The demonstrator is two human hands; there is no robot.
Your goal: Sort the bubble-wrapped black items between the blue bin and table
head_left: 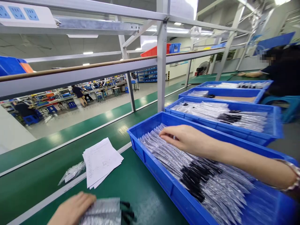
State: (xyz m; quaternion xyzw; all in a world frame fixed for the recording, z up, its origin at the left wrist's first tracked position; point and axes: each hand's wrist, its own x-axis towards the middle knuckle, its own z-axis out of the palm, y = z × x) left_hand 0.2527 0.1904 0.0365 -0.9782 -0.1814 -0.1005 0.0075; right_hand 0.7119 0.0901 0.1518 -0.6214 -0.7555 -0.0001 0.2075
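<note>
At the bottom left, my left hand (73, 207) is closed over the edge of a small stack of clear plastic bags (103, 209). Black cable ends (128, 213) stick out to its right; my left thumb is hidden. My right hand (185, 139) is over the near blue tray (150, 165), its fingers curled together just above the bags. Anything in its fingertips is too unclear to make out. Rows of overlapping clear bags (225, 200) fill much of this tray, with a cluster of black cable parts (194, 178) among them.
Several more blue trays (276, 122) stand in a row behind. White paper sheets (100, 162) and a loose clear bag (73, 171) lie on the green bench (140, 193). A metal frame post (161, 68) rises behind the near tray. Another person (284, 68) sits at far right.
</note>
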